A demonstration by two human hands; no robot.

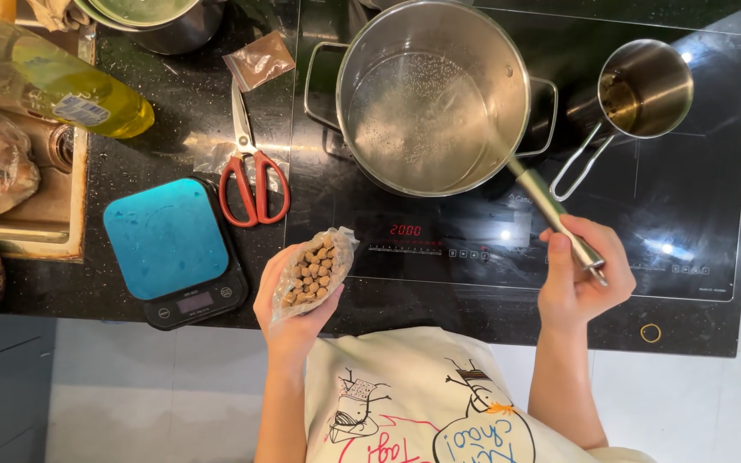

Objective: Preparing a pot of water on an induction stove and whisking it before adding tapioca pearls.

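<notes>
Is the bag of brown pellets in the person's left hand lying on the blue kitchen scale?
No: the left hand holds the clear bag of brown pellets up off the counter, to the right of the blue kitchen scale.

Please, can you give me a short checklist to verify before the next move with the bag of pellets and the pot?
1. Left hand holds the clear bag of brown pellets firmly: ok.
2. Bag is opened at its top: cannot tell.
3. Right hand grips the metal handle of a utensil that reaches into the large steel pot: ok.
4. Pot holds water with small bubbles, and the cooktop display is lit: ok.
5. Bag is above the pot: not ok; it is over the counter edge, beside the blue scale.
6. Small metal cup stands apart from the pot: ok.
</notes>
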